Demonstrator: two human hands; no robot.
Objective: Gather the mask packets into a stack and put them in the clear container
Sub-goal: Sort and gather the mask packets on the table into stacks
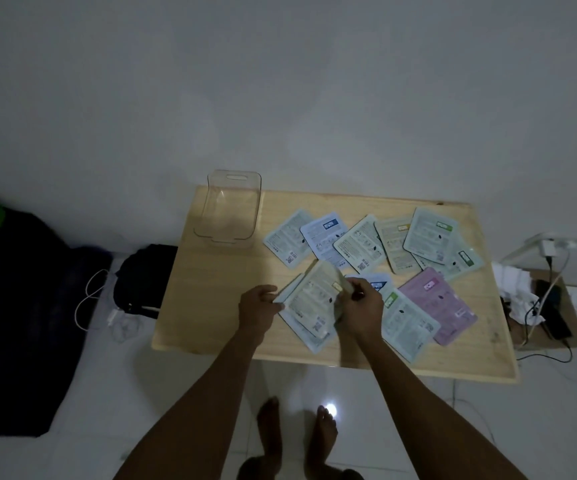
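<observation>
Holding: a small stack of packets between both hands, just above the near middle of the table.
Left hand: my fingers curl around the stack's left edge, pinching it closed so the packets cannot fan apart.
Right hand: closed on the stack's right side, thumb on top; I press inward from here so the edges square up against the left palm.
Why two hands: the packets look thin and slick, so I judge one hand alone would let them slide.
Loose packets: a row of five or six lies overlapping across the far side of the table, printed backs up; a pink one and a pale green one lie just right of my right hand, the green partly under my wrist, with a blue-labelled one peeking out behind my fingers.
Container: clear, empty, at the far left corner of the table, well apart from the stack (its open top faces up, so the stack can drop straight in).
Progress: early by my judgement; most packets are still spread out and nothing is in the container.
Next: I would add the near packets on my right first, since they are closest.
Risk: the light is dim, and overlapped packets may lift in pairs or slip off.
</observation>
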